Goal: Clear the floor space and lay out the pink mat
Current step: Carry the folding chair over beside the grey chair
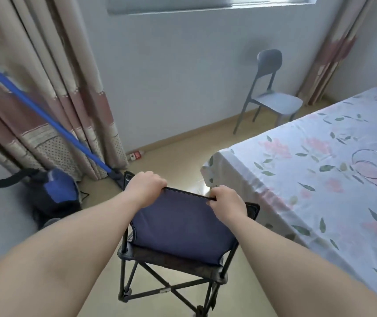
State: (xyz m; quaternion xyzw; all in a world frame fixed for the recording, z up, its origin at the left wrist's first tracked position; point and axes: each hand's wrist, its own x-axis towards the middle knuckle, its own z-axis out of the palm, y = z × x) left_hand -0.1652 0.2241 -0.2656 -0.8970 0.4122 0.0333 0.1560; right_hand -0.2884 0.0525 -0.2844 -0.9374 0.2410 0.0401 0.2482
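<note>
Left hand: the left hand [145,187] is closed over the far left corner of the folding stool [178,229], knuckles up, gripping the top edge of the navy fabric.
Right hand: the right hand [227,203] is curled shut on the same edge further right, pinching it near the zipper line.
Why that grip: two hands on one edge looks like a lift-and-carry hold to me, so the stool comes up level instead of swinging. My guess is this is the "clear the floor" part.
Stool: sits on the floor [178,154] between the bed [320,161] and the vacuum cleaner [55,197], right in the open patch where a mat would go.
Which way it points: seat tilts up away from the camera, gripped edge is the high far side, crossed legs down near me. The long edge runs left to right.
Pink mat: not in view anywhere, so can't say where it is.
Other stuff: grey chair [272,92] by the wall, blue pole [38,108] leaning on the curtain [45,65].
</note>
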